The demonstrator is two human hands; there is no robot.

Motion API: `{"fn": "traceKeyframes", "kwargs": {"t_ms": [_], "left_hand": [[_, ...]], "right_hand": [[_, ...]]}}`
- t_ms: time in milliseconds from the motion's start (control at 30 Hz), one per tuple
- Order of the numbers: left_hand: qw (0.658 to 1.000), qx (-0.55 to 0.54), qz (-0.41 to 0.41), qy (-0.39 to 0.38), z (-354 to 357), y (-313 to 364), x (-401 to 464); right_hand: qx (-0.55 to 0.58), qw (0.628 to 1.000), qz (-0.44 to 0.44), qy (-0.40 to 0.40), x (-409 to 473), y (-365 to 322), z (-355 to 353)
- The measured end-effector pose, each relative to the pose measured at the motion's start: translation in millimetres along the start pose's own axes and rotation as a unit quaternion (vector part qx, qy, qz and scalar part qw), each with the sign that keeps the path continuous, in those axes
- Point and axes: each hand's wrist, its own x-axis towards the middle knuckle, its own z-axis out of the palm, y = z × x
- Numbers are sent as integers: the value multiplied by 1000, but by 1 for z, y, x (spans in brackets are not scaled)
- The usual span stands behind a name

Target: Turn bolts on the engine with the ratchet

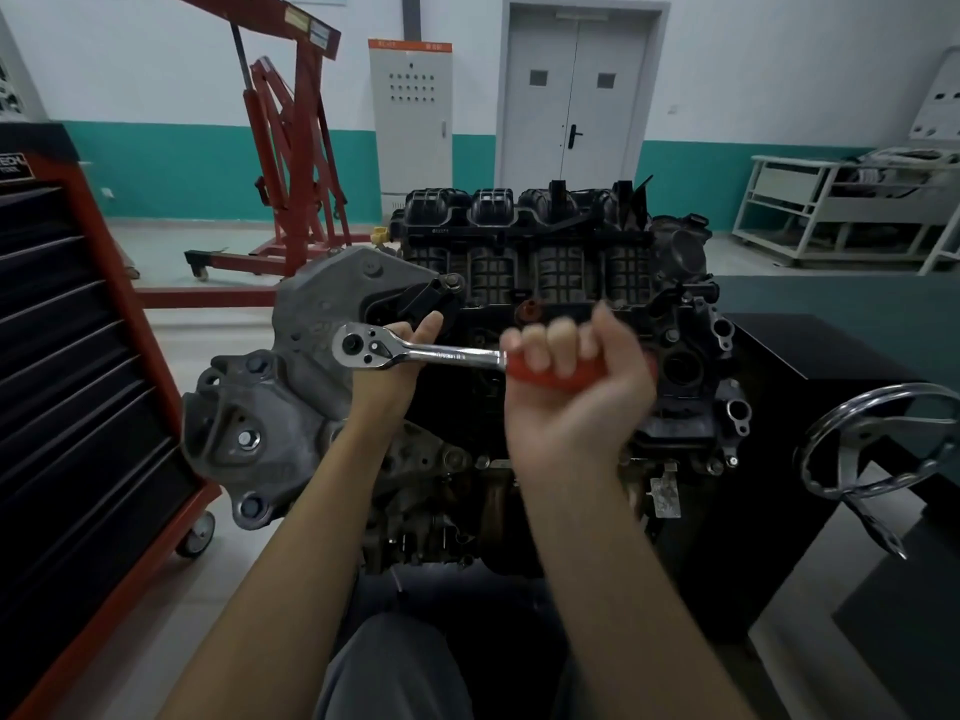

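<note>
Gripping the wrench (415,351) at mid-frame over the engine (545,304), the right hand (566,392) clenches its red handle while the left hand (395,371) steadies the head. A slipping head would likely throw knuckles against metal

Auto workshop, engine (561,283), red hoist (291,148), tool chest (78,356)

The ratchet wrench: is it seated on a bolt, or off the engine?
Cannot tell. The ratchet wrench is level before the engine, right hand gripping its red handle, left hand behind its head, hiding any socket.
</note>
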Motion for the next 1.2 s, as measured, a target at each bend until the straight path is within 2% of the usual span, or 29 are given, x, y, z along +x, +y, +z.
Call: {"fn": "traceKeyframes", "kwargs": {"t_ms": [100,200,400,533,600,700,800,900,1033,1133,1200], "left_hand": [[1000,-4,12,-10,2,10,-5],[1000,2,25,-8,1,8,-5],[999,-29,-26,-24,-1,-10,-2],[999,3,-44,-29,-2,-7,-3],[999,-3,-37,-20,-4,-12,-2],[998,-8,-59,28,-3,-8,-1],[1000,-20,9,-14,-2,2,-1],[999,-15,35,-34,-3,6,-4],[999,10,8,-33,-5,3,-1],[999,-21,-36,-4,-3,-6,0],[998,-25,-45,-25,-4,-8,-2]], "right_hand": [[37,998,-45,-2,-35,13,-20],[22,999,-43,-24,-30,12,-17],[-107,991,71,-48,45,-14,32],[-171,973,144,-65,71,-11,55],[-149,979,129,-55,64,-10,51],[-62,997,43,-11,26,-5,21],[25,999,-20,18,-22,9,-10],[34,998,-40,18,-37,14,-21],[-18,1000,-8,-9,-3,-2,0],[-104,992,51,-44,37,-11,31],[-156,981,96,-61,56,-10,49]]}}
